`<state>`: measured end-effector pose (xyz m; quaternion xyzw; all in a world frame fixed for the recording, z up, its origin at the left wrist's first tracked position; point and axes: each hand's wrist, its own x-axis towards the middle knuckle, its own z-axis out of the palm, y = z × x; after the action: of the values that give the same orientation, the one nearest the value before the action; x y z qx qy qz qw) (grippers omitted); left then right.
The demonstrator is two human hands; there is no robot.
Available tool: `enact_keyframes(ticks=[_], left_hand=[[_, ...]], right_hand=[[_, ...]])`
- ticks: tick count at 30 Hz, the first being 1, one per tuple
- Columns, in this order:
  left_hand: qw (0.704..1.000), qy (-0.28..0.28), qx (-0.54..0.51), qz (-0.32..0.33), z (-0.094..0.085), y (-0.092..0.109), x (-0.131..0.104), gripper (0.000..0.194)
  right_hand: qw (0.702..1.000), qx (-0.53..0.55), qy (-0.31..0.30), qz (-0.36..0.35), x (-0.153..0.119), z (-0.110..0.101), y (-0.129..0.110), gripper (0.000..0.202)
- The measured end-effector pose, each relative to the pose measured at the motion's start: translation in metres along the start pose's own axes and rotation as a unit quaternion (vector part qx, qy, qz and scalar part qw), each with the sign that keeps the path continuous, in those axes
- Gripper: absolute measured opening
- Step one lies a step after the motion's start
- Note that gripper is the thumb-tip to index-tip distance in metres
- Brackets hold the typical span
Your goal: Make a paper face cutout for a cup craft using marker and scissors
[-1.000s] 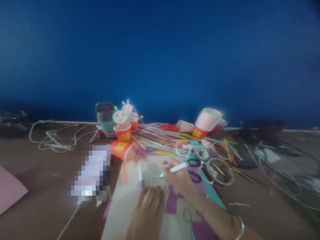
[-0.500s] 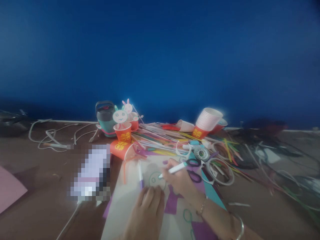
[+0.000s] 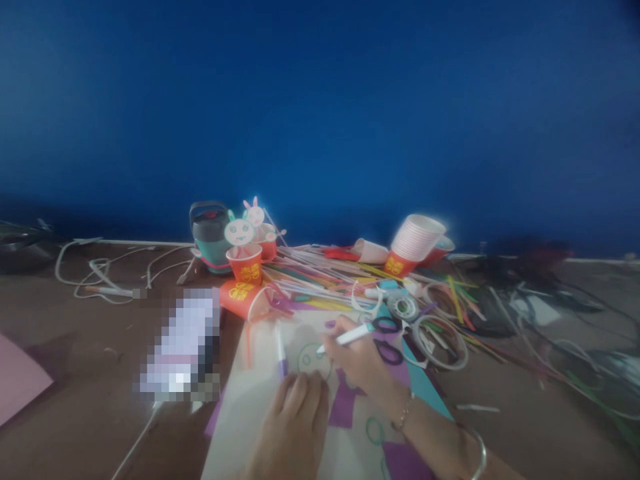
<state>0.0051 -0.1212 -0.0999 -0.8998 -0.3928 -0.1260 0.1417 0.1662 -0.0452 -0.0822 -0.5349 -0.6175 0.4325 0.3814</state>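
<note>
My right hand [image 3: 357,357] grips a white marker [image 3: 345,339] with a teal end, its tip on a round face [image 3: 310,370] drawn in green on the white paper [image 3: 235,427]. Two eye circles show inside the outline. Just below the drawing, my left hand [image 3: 297,420] lies on the sheet with its fingers flat, covering the face's lower edge. A purple-ended marker [image 3: 281,353] rests on the paper above the left fingers. Scissors [image 3: 389,343] with dark purple handles lie beyond the right hand, their blades hidden. Purple paper pieces [image 3: 344,407] sit beside the hands.
Red paper cups [image 3: 245,265] with rabbit figures [image 3: 240,231] stand ahead, near a teal-and-grey container [image 3: 213,243]. A tilted cup stack [image 3: 415,241], many thin coloured strips [image 3: 320,273] and tape rolls [image 3: 403,307] lie behind the paper. A blurred-out phone-like device [image 3: 183,340] lies left.
Both hands stay in almost the same place, with the marker tip still at the right eye of the drawn face. The view has shifted very slightly.
</note>
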Motion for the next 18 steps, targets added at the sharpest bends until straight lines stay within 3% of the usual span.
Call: enact_keyframes(ticks=[11, 18], left_hand=[[1.000, 0.018, 0.003, -0.005, 0.0001, 0.0001, 0.0004, 0.035], [1.000, 0.009, 0.007, 0.004, -0.0019, -0.0011, 0.0010, 0.035]], right_hand=[[1.000, 0.024, 0.015, 0.007, 0.0018, 0.0014, 0.0001, 0.026], [0.982, 0.147, 0.090, 0.082, 0.0056, -0.0003, -0.0035, 0.026]])
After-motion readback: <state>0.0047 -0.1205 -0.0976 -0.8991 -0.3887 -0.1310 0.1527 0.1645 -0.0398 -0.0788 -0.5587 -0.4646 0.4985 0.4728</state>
